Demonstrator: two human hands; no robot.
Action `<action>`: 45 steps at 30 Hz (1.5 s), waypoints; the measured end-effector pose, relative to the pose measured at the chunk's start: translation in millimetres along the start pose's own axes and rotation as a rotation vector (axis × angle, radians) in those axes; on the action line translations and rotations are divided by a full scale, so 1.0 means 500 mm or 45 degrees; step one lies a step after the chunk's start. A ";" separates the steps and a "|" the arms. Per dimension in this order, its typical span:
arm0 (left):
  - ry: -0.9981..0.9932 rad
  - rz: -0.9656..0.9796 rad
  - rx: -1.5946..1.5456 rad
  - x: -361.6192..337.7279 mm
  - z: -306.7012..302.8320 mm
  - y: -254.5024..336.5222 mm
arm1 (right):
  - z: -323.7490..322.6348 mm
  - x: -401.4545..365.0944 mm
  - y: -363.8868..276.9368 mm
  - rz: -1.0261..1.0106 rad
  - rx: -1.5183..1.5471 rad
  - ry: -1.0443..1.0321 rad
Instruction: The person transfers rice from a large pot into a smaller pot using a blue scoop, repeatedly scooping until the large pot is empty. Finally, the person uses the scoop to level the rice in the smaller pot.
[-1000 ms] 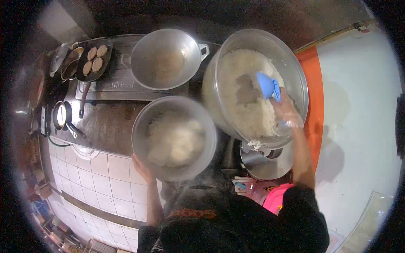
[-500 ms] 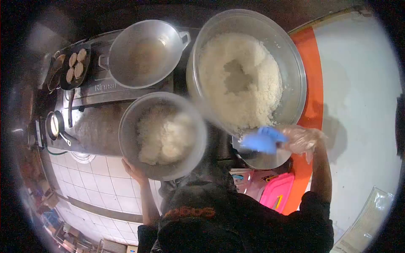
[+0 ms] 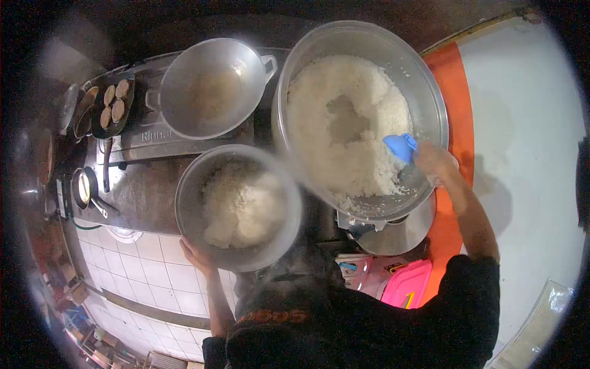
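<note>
My left hand (image 3: 195, 253) grips the lower left side of a metal bowl (image 3: 195, 161), its fingers partly hidden beneath it. White rice (image 3: 249, 212) lies heaped in that bowl. On the right, my right hand (image 3: 435, 161), in a clear plastic glove, is closed around the handle of a blue rice scoop (image 3: 399, 147). The scoop is over the right side of a large metal pot (image 3: 437, 117). Cooked rice (image 3: 384, 111) fills much of this pot, with a greyish hollow near the middle. Steam blurs both vessels.
A two-handled wok (image 3: 212, 92) sits on the Rinnai stove (image 3: 144, 147) at upper left. Beside it is a pan (image 3: 114, 129) with several browned patties. A small frying pan (image 3: 92, 184) lies farther left. Below the pot are a round metal lid (image 3: 399, 237) and a pink container (image 3: 405, 283).
My right hand and the blue scoop have moved up from the near rim of the large pot to over the rice. My left hand still supports the bowl.
</note>
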State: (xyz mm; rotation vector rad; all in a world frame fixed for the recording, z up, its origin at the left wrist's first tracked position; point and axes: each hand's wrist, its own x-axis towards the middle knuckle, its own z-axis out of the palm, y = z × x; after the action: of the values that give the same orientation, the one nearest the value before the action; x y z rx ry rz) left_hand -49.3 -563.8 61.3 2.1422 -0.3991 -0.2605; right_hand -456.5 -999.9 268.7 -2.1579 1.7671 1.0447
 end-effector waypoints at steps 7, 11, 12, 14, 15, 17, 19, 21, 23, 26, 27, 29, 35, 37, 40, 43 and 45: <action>0.056 -0.329 -0.307 0.003 0.008 0.017 | -0.058 0.037 -0.036 -0.215 -0.537 -0.599; -0.041 -0.353 -0.258 0.000 0.001 0.037 | -0.006 0.022 -0.040 -0.330 -0.447 -0.321; 0.040 -0.274 -0.186 -0.003 0.008 0.040 | 0.037 0.063 -0.031 -0.402 -0.430 -0.456; 0.114 -0.188 -0.110 0.000 0.008 0.046 | 0.082 0.098 -0.042 -0.529 -0.373 -0.722; 0.037 -0.268 -0.214 0.002 0.003 0.052 | 0.080 0.090 -0.056 -0.530 -0.373 -0.720; -0.022 -0.340 -0.327 0.009 0.000 0.054 | 0.062 0.071 -0.110 -0.300 -0.448 -0.560; 0.010 -0.246 -0.202 0.004 0.002 0.047 | 0.053 0.091 -0.140 -0.414 -0.439 -0.659; 0.006 -0.255 -0.254 0.006 0.004 0.060 | 0.041 0.089 -0.147 -0.528 -0.437 -0.768; 0.031 -0.245 -0.311 0.008 0.002 0.036 | 0.012 0.091 -0.138 -0.584 -0.339 -0.924; 0.370 0.602 0.672 -0.005 0.002 -0.037 | 0.067 0.153 -0.026 -0.559 0.345 -1.094; 0.233 0.118 0.173 0.001 0.002 0.001 | 0.076 0.149 -0.011 -0.415 0.535 -1.244; 0.137 -0.353 -0.343 0.005 0.006 0.035 | 0.196 0.236 0.171 -0.837 0.469 -0.813; 0.224 0.029 -0.090 0.002 0.010 0.035 | -0.060 -0.125 -0.007 -0.480 1.029 -0.752; 0.165 -0.191 -0.398 0.010 0.012 0.043 | -0.080 -0.238 -0.110 -0.620 1.071 -0.539; -0.044 -0.400 -0.428 0.007 -0.004 0.026 | 0.035 -0.319 -0.264 -0.969 1.057 0.128; 0.135 -0.004 -0.290 0.000 0.005 0.032 | 0.112 -0.380 -0.447 -0.768 0.665 0.108; 0.100 -0.040 -0.326 0.000 0.001 0.044 | 0.193 -0.364 -0.464 -0.766 0.861 0.224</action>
State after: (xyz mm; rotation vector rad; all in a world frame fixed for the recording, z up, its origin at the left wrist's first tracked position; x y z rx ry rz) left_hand -53.7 -575.8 79.0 1.9017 -0.2708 -0.2316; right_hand -294.9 -737.0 238.2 -2.1174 1.1366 0.0907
